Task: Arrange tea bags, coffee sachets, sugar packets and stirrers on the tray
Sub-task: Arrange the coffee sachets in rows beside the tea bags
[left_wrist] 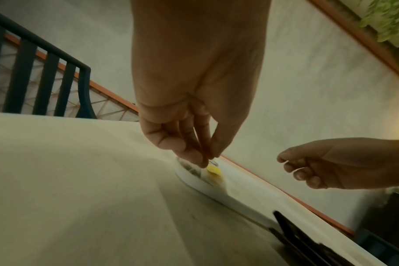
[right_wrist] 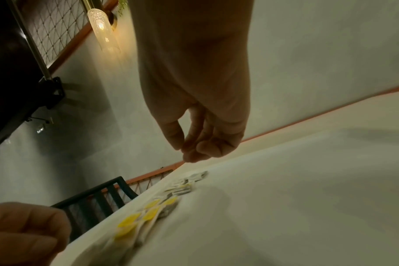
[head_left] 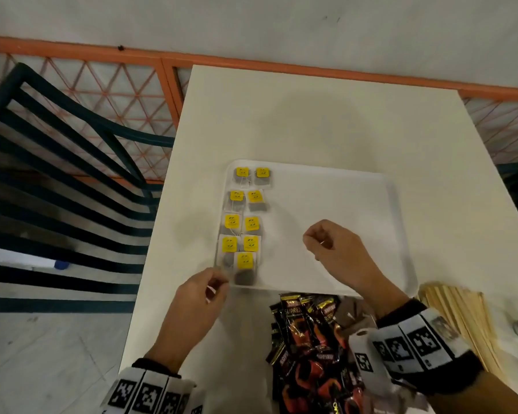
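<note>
A white tray point(head_left: 398, 210) lies on the white table point(head_left: 311, 121). Several tea bags point(head_left: 245, 222) with yellow tags sit in two columns along its left side, also low in the right wrist view point(right_wrist: 162, 207). My left hand point(head_left: 222, 283) hovers at the tray's near left corner, fingertips point(left_wrist: 205, 158) pinched together just beside the lowest tea bag point(head_left: 245, 265) point(left_wrist: 213, 170); whether they hold its edge is unclear. My right hand point(head_left: 314, 240) point(right_wrist: 187, 151) hangs over the bare middle of the tray, fingers loosely curled, holding nothing.
A heap of black and red coffee sachets point(head_left: 308, 339) lies on the table just in front of the tray, with brownish packets point(head_left: 352, 313) at its far edge. Wooden stirrers point(head_left: 455, 318) lie at the right. A dark slatted chair point(head_left: 57, 174) stands left of the table.
</note>
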The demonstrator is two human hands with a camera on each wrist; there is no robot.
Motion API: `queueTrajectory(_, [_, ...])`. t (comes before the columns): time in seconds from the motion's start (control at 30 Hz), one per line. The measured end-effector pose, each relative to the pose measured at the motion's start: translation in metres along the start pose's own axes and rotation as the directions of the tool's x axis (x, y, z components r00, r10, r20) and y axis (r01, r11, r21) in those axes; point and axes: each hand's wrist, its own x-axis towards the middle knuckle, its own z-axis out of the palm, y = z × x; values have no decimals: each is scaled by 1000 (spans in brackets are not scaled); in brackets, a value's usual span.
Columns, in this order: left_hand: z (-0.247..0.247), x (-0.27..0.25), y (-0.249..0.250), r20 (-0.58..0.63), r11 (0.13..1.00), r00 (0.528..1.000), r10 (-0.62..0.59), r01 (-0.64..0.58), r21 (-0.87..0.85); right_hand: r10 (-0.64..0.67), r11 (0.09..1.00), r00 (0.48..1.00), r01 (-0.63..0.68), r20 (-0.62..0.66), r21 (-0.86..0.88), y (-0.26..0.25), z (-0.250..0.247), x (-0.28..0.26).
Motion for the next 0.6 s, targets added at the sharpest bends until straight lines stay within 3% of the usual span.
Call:
queueTrajectory(0.1, [7,-15,2,78,999,997,29,-30,18,11,998,1000,-11,-2,-66,24,-13,-38])
queueTrajectory(0.2, [21,-26,4,212,998,977,17,-31,60,-7,986,997,19,74,-168,50,-12,-72])
queueTrajectory(0.33, [43,-38,8,328,989,944,-45,-4,146,-125,926,970,189,208,-326,77,-2,-105])
queueTrajectory(0.6, [76,-41,36,174,984,971,-167,153,88,-209,892,965,254,156,-375,103,-3,-119])
